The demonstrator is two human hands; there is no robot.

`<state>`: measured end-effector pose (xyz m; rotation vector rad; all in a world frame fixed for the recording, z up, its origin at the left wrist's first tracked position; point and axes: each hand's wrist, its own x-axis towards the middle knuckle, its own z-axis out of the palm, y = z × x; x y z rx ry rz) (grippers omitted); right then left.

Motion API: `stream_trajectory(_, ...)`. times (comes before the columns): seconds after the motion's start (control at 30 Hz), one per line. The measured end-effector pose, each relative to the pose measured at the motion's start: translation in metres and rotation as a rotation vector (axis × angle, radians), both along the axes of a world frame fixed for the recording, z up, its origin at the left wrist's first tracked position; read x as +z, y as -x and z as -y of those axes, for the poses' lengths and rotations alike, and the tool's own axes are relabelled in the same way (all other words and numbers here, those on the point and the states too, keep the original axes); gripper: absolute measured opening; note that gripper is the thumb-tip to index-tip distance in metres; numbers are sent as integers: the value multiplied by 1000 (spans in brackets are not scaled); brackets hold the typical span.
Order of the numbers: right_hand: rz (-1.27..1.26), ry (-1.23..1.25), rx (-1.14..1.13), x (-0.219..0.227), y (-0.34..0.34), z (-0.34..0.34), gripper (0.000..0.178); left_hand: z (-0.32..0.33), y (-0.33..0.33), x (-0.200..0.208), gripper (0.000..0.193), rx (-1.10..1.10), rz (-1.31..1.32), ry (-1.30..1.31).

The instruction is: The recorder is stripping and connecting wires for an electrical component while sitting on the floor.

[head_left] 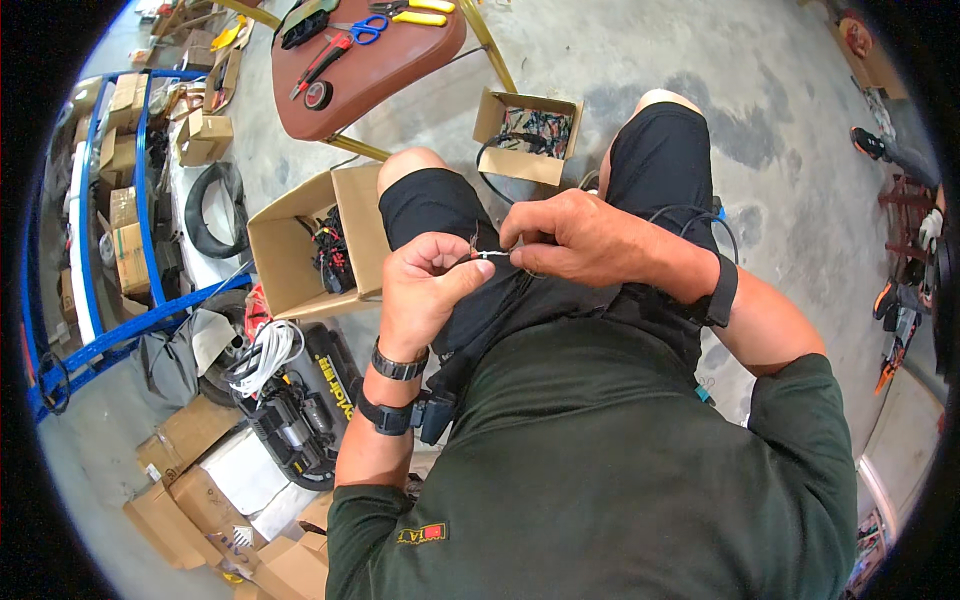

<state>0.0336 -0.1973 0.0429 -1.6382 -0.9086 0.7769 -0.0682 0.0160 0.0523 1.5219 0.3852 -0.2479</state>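
Observation:
Over my lap, both hands meet at a thin wire (491, 254) with a whitish stretch between the fingertips. My left hand (425, 285) pinches its left end between thumb and forefinger, where a dark and reddish piece shows. My right hand (572, 238) is closed on the other end, its fingers curled and partly hiding the wire. A black cable (487, 172) curves up from beside my right hand toward the small box, and another loop of black cable (735, 235) shows by my right wrist. Fine loose strands stick up near my left fingertips.
A small carton (520, 165) of wire pieces stands between my knees; a larger carton (290, 245) with dark and red leads is at left. A brown chair (400, 75) bears blue scissors (368, 30), a red-black cutter (325, 62), tape (318, 95) and yellow-handled pliers (415, 15). Blue shelving (150, 200) stands left.

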Motion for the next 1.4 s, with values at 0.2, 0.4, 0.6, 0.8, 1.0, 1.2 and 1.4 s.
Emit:
stream_trajectory(0.2, 56, -35, -5, -5, 2, 0, 11, 6, 2, 2, 16, -11, 14, -135)
stream_trajectory(0.4, -15, -19, 48, -6, -1, 2, 11, 13, 5, 14, 9, -98, 171, -407)
stream_trajectory(0.6, -142, 34, 118, -5, -3, 3, 15, 13, 5, 12, 9, -169, 381, -637)
stream_trajectory(0.8, -226, 15, 203, -2, -4, 6, 19, 14, 2, 15, 9, -307, 642, -891)
stream_trajectory(1.0, -412, 27, 280, -8, -4, 5, 19, 15, -3, 8, 13, -344, 783, -1042)
stream_trajectory(1.2, -155, 26, 97, -2, 1, 6, 17, 13, 7, -1, 13, -92, 274, -433)
stream_trajectory(1.4, -84, 46, 104, 1, 1, 6, 18, 12, 8, 4, 16, -32, 81, -153)
